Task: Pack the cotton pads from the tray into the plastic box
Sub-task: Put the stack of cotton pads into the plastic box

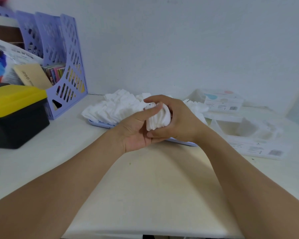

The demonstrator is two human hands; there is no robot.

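Nearest the camera there was just bare cream tabletop [150, 195], with both forearms coming up from the lower corners and meeting mid-frame. The left hand [136, 133] sat palm up under a small stack of cotton pads [158, 119], thumb lying along the stack's left side. The right hand [178, 118] was curled over the top and right side, so both hands were pinching the same stack between them. My guess is they were squaring it up so it would go into the box as one neat block rather than loose.

Right behind the hands was the pale blue tray [100, 122], holding a big fanned-out heap of loose pads [114, 107], so most of the job looked to be left. The hands hovered just above the tray's front edge, which made sense for grabbing the next bunch.

To the right of centre sat the clear plastic box [248, 133], open side up, close to the right hand for a short drop. Couldn't tell how many pads were in it. Behind that was another pad package [223, 102] against the wall.

Over at the left edge sat a black bin with a yellow lid [16, 114], and in the upper left a purple file rack [59, 57] stuffed with papers, out of the way.
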